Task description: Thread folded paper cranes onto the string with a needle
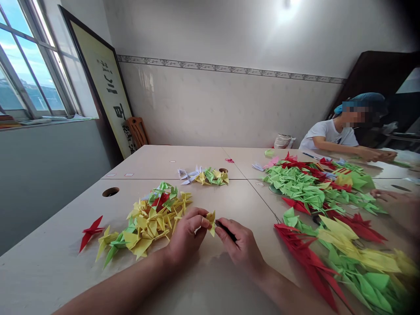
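Observation:
My left hand point(187, 234) pinches a small yellow folded paper piece point(211, 221) between thumb and forefinger, just above the beige table point(210, 280). My right hand point(241, 245) touches the same piece with its fingertips and grips a thin dark pen-like tool point(226, 230). Just left of my left hand lies a pile of yellow, green and red folded paper shapes point(149, 221).
A lone red paper shape point(92, 231) lies at the left, and a small pile point(205, 175) mid-table. Big heaps of green, red and yellow folded paper point(328, 210) cover the right side. A person in a white shirt point(331, 133) works at the far right. Another hand point(387, 195) rests nearby. A cable hole point(110, 191) is at the left.

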The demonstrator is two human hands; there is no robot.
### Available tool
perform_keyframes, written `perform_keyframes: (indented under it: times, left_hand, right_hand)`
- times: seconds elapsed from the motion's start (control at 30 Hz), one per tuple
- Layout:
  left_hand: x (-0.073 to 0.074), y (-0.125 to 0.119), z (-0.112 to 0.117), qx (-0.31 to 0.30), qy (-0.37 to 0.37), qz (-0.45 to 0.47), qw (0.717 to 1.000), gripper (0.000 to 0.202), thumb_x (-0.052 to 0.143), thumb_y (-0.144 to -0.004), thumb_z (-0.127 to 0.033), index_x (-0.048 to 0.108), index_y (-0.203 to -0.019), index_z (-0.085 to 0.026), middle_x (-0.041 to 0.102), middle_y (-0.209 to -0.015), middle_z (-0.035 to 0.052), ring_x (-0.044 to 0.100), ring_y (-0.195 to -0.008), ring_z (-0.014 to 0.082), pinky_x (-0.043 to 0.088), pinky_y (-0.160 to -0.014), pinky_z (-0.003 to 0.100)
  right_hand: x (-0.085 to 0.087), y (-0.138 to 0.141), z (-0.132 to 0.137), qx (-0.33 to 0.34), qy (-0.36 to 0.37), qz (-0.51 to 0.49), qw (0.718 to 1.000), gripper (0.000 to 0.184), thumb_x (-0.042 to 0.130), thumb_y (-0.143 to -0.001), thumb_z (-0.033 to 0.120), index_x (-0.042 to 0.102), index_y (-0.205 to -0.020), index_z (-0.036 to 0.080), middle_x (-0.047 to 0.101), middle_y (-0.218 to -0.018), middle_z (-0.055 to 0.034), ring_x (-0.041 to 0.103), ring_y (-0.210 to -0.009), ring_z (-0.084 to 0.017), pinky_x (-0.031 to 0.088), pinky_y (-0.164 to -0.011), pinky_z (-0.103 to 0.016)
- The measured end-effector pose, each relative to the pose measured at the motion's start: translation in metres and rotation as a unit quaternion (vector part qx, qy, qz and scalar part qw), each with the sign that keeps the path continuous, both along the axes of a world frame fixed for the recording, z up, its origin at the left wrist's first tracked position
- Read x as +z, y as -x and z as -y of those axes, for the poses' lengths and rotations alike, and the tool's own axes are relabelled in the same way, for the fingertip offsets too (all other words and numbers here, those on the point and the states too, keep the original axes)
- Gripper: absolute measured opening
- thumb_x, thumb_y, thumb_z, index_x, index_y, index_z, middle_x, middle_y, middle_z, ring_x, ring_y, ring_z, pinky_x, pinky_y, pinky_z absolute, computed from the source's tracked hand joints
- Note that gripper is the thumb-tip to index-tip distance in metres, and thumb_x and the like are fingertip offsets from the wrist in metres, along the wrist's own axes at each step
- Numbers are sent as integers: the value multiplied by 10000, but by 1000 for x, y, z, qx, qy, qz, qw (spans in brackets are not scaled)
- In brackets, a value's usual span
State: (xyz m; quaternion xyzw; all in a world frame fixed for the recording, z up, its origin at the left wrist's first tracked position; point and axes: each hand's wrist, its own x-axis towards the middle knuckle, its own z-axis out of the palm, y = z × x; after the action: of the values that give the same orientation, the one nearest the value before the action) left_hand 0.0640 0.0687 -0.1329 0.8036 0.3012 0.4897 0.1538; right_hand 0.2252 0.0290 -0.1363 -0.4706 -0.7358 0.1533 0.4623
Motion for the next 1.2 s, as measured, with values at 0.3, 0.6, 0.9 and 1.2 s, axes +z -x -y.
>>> perform_keyframes:
  times: [0.3,0.6,0.9,1.2]
  left_hand:
    - [0,-1,0,-29,-16,-45,998,203,461,-784,-70,592,-676,-181,589,-860,50,574,-811,129,473,-705,247]
    - [-1,1,-3,-8,65,-23,998,87,500,-785,-147,579,-776,-183,571,-817,42,546,-774,134,453,-690,242]
    - [22,8,1,35,-18,-168,985,146,456,-814,-195,589,-762,-163,558,-704,50,506,-689,146,393,-633,250]
    - [56,38,-13,306,-70,-372,874,164,452,-746,-139,573,-638,-160,519,-765,95,439,-818,245,313,-705,381]
  right_hand:
    - [-1,-1,-2,9,19,28,999,218,410,-879,273,593,-822,170,594,-707,-27,532,-645,-142,403,-599,-219]
    - [-2,0,-5,-17,110,-118,987,262,497,-823,373,611,-898,148,619,-758,-38,545,-673,-154,431,-596,-223]
    - [-7,-5,-12,-15,181,-215,960,393,569,-747,449,627,-949,117,575,-655,-25,458,-502,-115,357,-434,-216]
    - [-5,-4,-10,0,198,-217,956,385,561,-733,493,633,-850,133,499,-598,17,401,-488,-101,330,-443,-213]
